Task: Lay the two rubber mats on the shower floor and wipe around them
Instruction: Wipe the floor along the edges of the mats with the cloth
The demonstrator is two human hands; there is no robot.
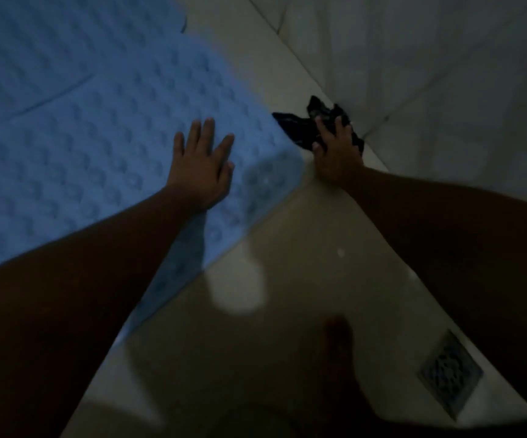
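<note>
Two hands down: left hand (200,167) spread flat on blue mat (104,128), right hand (334,153) pressing black cloth (316,121)

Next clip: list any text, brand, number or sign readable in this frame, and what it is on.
None readable. The frame is dim and blurred.
Blue mats: only a raised bump pattern, no lettering visible.
Dark cloth under the right hand: faint pattern, no legible words.
Floor drain: perforated grid only, no marking visible.
Left hand lies flat on the mat and covers no visible label.
</note>
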